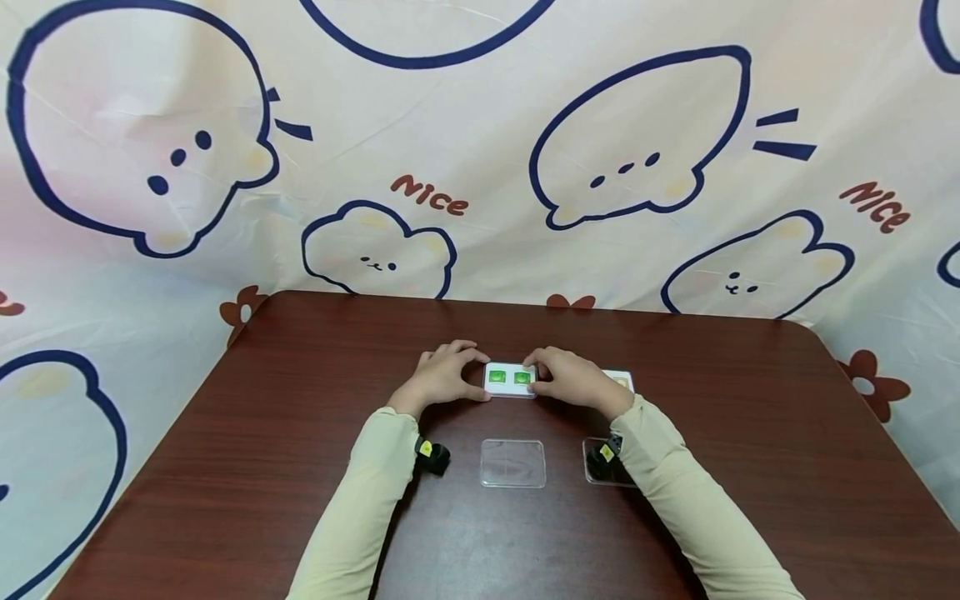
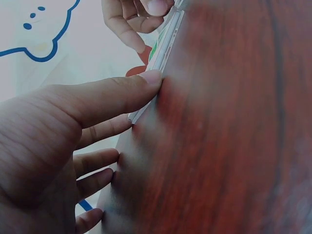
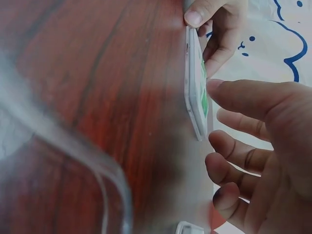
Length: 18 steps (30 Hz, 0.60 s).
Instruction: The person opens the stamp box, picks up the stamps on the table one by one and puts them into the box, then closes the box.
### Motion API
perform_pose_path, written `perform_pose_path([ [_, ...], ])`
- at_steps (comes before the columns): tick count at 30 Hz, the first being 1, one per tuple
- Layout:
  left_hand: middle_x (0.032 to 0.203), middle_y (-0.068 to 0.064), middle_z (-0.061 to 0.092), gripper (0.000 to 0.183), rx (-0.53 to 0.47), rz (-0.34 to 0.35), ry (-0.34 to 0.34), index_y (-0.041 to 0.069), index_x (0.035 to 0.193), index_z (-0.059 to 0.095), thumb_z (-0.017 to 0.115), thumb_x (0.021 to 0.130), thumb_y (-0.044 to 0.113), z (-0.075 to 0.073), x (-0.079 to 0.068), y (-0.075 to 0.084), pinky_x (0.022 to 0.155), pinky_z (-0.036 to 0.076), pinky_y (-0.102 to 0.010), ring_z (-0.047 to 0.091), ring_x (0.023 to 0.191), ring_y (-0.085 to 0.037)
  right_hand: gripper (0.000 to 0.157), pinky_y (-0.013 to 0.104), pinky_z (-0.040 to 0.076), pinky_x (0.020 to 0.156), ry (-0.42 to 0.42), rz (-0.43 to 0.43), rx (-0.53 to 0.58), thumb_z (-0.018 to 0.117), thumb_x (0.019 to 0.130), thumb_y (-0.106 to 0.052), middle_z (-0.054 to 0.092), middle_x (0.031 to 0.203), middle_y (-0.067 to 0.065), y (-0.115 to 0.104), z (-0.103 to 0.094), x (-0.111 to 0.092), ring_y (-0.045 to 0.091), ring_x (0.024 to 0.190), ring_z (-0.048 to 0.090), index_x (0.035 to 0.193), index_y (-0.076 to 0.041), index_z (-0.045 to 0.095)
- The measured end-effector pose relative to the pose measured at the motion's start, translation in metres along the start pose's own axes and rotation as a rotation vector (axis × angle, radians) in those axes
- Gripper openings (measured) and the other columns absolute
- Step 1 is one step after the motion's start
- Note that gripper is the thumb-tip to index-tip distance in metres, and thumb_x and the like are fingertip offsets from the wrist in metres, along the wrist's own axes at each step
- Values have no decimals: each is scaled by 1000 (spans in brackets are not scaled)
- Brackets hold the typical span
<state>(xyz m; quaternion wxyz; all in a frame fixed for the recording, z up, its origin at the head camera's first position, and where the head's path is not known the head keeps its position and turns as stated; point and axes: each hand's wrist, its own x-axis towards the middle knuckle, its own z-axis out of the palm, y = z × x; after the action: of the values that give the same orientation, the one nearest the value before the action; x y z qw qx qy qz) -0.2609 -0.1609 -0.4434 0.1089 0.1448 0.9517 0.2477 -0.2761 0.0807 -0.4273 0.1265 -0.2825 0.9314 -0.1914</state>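
Observation:
A flat white case [image 1: 510, 390] with a clear rim lies near the table's middle, holding two green squares, the left square [image 1: 497, 377] and the right square [image 1: 522, 378]. My left hand [image 1: 444, 377] pinches the case's left end, thumb on the near edge and forefinger toward the far edge. My right hand [image 1: 573, 379] is over the right end, thumb and forefinger around the right square. In the right wrist view its thumb [image 3: 239, 95] is close over the green; whether it touches is unclear. The forefinger's contact is hidden there.
Nearer me lie a clear plastic cover [image 1: 513, 463] and a second clear cover [image 1: 592, 475], the latter partly under my right wrist. Another white case [image 1: 626, 379] with a yellowish patch shows behind my right hand. A patterned cloth [image 1: 487, 125] stands behind the brown table [image 1: 262, 467].

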Motion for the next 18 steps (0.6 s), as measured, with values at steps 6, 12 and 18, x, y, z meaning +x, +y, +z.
perform_pose_path([
  [6,153,-4,37,60,3,5,3,25,132,58,77,78,44,0,0,0,108,26,-51,33,140,-29,37,28,41,69,-8,-25,19,68,91,-30,54,91,1,0,0,-13,12,74,48,121,-10,60],
  [12,153,-4,36,61,3,6,6,25,133,57,77,79,44,1,0,-1,110,25,-52,32,141,-28,39,29,43,72,-33,-69,49,68,90,-33,56,98,1,-2,0,-33,11,78,50,121,-12,60],
  [18,154,-4,35,61,5,5,3,25,133,57,77,79,43,1,-1,0,110,25,-52,31,141,-29,47,32,46,82,-117,-116,109,69,88,-40,56,110,4,-2,4,-50,15,93,53,123,-11,59],
])
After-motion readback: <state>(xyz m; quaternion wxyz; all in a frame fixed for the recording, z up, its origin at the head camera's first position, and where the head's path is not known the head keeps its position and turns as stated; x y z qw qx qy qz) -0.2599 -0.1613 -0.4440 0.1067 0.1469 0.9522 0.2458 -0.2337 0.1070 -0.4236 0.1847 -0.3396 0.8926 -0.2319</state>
